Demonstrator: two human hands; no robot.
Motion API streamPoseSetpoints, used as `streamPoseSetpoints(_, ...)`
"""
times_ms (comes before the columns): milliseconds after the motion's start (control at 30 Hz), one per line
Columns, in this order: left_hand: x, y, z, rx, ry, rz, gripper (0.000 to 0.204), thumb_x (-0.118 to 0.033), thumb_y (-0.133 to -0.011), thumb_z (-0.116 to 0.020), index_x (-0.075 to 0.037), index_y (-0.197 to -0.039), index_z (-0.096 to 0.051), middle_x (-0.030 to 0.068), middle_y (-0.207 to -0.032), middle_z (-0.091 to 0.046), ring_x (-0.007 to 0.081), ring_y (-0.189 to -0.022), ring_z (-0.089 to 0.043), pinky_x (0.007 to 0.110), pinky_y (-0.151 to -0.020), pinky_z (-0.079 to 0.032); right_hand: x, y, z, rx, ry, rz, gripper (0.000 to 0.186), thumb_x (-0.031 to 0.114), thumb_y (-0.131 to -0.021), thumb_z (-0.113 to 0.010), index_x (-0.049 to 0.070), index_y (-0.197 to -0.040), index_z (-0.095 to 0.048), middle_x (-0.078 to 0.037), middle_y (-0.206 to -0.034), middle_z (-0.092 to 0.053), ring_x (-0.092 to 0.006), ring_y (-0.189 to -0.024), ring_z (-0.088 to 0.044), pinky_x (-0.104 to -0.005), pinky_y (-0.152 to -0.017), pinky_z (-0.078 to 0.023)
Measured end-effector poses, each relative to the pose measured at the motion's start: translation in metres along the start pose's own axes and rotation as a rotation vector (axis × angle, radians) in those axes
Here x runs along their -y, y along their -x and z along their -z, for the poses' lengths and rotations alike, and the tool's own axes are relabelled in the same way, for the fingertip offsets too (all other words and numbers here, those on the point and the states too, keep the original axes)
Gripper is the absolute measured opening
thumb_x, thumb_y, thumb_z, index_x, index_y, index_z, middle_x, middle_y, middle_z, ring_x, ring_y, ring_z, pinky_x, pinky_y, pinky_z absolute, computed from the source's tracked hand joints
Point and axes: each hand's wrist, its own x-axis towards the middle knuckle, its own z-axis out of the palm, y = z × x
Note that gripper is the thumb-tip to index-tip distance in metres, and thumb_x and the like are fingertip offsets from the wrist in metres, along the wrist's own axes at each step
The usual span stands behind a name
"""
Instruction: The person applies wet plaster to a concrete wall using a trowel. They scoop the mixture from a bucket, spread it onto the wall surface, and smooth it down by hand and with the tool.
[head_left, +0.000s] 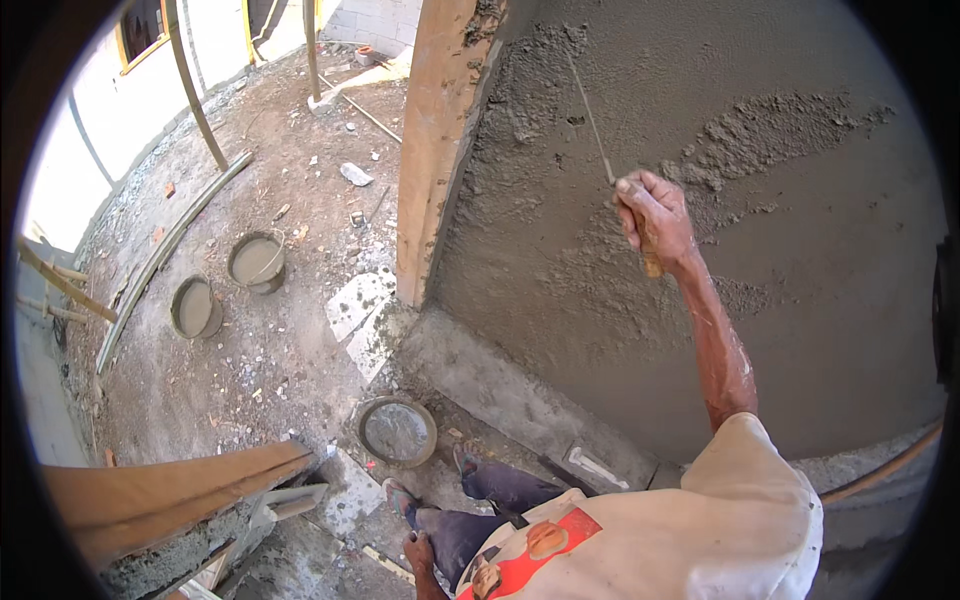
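Observation:
My right hand (655,215) is closed around the wooden handle of a trowel (592,115), held up at the wall. Its thin blade shows almost edge-on against the wet grey mortar (640,370). Rough, lumpy mortar (770,135) stands out around the hand, while the surface lower down and to the right looks smoother. Down by my thigh hangs my left hand (418,552), partly covered; its fingers do not show well enough to judge. A round bucket (432,440) with greyish, watery contents stands on the ground by my feet.
Two buckets of mortar, one with a handle (257,262) and one beside it (196,308), stand on the rubble-strewn ground. A wooden board (432,150) edges the wall. A pale tool (597,468) lies on the ledge. Another brown board (180,490) juts in at lower left.

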Motion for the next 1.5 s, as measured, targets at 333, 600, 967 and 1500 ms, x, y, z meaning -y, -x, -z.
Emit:
streamPoseSetpoints(333, -0.005, 0.009, -0.033, 0.287, -0.689, 0.296, 0.104, -0.051, -0.089, -0.075, 0.006, -0.161, -0.026, 0.0375, -0.157, -0.038, 0.053, -0.146, -0.04, 0.056, -0.118, -0.04, -0.415, 0.335, -0.29, 0.647, 0.423, -0.657, 0.039, 0.036, -0.093, -0.069, -0.001, -0.106, -0.07, -0.019, -0.093, -0.075, -0.037, -0.086, -0.073, -0.0484, -0.078, -0.056)
streamPoseSetpoints(600, 0.037, -0.029, -0.046, -0.027, -0.759, 0.325, 0.08, -0.042, -0.086, -0.076, 0.0, -0.147, -0.045, 0.0276, -0.14, -0.051, 0.0453, -0.13, -0.053, 0.057, -0.106, -0.046, -0.549, 0.356, -0.535, 0.961, 0.751, -0.378, 0.031, 0.027, -0.093, -0.066, 0.002, -0.112, -0.065, -0.025, -0.107, -0.072, -0.0465, -0.101, -0.071, -0.0575, -0.084, -0.057)
streamPoseSetpoints(967, 0.068, -0.04, -0.037, -0.07, -0.771, 0.287, 0.069, -0.037, -0.084, -0.078, 0.001, -0.136, -0.055, 0.0249, -0.127, -0.056, 0.0448, -0.118, -0.059, 0.054, -0.099, -0.051, -0.613, 0.426, -0.639, 1.023, 0.465, -0.388, 0.032, 0.025, -0.093, -0.065, -0.001, -0.111, -0.064, -0.028, -0.099, -0.072, -0.0494, -0.096, -0.071, -0.0561, -0.084, -0.056)
streamPoseSetpoints(1500, 0.094, -0.008, -0.026, 0.107, -0.525, -0.013, 0.087, -0.049, -0.087, -0.075, 0.009, -0.146, -0.045, 0.0363, -0.137, -0.052, 0.0537, -0.124, -0.055, 0.054, -0.109, -0.046, -0.367, 0.354, -0.459, 0.696, 0.168, 0.288, 0.031, 0.031, -0.09, -0.07, 0.003, -0.101, -0.065, -0.021, -0.088, -0.067, -0.0442, -0.076, -0.069, -0.0531, -0.065, -0.056)
